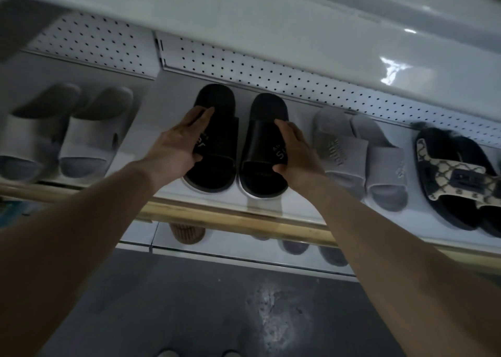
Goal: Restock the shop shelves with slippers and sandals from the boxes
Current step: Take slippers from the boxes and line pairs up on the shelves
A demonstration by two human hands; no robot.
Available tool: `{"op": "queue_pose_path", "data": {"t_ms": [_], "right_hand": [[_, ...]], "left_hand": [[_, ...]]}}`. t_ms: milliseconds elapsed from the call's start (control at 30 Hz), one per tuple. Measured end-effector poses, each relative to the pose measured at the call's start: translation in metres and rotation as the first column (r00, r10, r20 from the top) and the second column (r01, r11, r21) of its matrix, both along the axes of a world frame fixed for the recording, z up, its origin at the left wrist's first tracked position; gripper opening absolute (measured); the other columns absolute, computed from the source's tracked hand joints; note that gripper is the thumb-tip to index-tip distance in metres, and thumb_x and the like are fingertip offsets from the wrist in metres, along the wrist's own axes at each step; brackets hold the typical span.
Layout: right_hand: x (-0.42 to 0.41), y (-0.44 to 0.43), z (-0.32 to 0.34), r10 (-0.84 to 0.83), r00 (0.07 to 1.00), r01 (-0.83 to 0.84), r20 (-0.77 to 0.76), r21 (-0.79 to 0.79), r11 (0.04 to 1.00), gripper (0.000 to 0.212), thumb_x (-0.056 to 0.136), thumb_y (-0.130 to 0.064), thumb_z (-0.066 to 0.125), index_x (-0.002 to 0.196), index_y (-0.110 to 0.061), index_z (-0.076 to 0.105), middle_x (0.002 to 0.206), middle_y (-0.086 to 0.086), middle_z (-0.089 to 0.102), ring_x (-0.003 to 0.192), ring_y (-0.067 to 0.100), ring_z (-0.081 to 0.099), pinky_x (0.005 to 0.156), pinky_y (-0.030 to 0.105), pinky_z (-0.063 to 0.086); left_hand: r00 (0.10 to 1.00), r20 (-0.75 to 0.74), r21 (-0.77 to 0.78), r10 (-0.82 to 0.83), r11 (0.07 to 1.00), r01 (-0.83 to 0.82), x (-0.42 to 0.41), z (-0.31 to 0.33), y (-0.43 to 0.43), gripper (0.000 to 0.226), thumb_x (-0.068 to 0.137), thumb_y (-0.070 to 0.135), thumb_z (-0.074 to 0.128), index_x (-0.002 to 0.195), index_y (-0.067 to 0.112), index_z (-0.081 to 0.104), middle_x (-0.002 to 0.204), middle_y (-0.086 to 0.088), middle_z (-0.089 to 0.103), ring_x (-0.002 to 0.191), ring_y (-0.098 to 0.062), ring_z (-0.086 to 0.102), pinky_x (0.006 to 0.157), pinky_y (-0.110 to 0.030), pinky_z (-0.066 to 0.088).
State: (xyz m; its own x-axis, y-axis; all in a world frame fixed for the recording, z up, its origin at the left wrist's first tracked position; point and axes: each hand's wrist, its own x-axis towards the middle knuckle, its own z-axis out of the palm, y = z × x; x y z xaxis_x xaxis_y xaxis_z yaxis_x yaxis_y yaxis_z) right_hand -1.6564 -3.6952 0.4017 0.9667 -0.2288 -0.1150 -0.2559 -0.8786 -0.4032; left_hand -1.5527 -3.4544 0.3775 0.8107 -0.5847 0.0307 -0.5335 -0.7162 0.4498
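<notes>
Two black slides with white soles lie side by side on the white shelf (173, 194), toes toward me. My left hand (177, 142) grips the strap of the left black slide (217, 145) from its outer side. The strap of the right black slide (261, 150) is held by my right hand (296, 153), thumb at the strap's front edge. Both slides rest on the shelf surface between other pairs.
A pale grey pair (81, 137) sits to the left, a light grey pair (360, 156) to the right, then a patterned black pair (458, 177). A pegboard back panel (244, 66) rises behind. A wooden rail (217, 215) edges the shelf; a lower shelf holds more slippers (187, 233).
</notes>
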Motion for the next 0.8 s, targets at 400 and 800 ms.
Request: {"op": "queue_pose_path", "data": {"t_ms": [400, 800], "right_hand": [[0.005, -0.004, -0.003, 0.020, 1.000, -0.021, 0.023, 0.020, 1.000, 0.093, 0.079, 0.001, 0.067, 0.152, -0.030, 0.020, 0.161, -0.007, 0.015, 0.131, 0.029, 0.045, 0.101, 0.037, 0.042], [0.008, -0.005, -0.005, 0.014, 0.999, -0.015, 0.037, 0.030, 0.999, 0.093, 0.078, 0.001, 0.067, 0.152, -0.031, 0.020, 0.161, -0.006, 0.015, 0.134, 0.029, 0.043, 0.102, 0.039, 0.041]], "left_hand": [[1.000, 0.007, 0.004, 0.028, 1.000, -0.028, 0.005, -0.006, -0.005, 0.107, 0.074, 0.002, 0.076, 0.155, 0.030, 0.013, 0.161, 0.002, 0.015, 0.140, -0.028, 0.036, 0.108, -0.039, 0.040], [0.999, -0.007, -0.003, 0.042, 0.999, -0.042, 0.007, 0.000, -0.011, 0.104, 0.075, 0.000, 0.075, 0.155, 0.028, 0.016, 0.161, 0.002, 0.015, 0.140, -0.028, 0.036, 0.108, -0.040, 0.038]]}}
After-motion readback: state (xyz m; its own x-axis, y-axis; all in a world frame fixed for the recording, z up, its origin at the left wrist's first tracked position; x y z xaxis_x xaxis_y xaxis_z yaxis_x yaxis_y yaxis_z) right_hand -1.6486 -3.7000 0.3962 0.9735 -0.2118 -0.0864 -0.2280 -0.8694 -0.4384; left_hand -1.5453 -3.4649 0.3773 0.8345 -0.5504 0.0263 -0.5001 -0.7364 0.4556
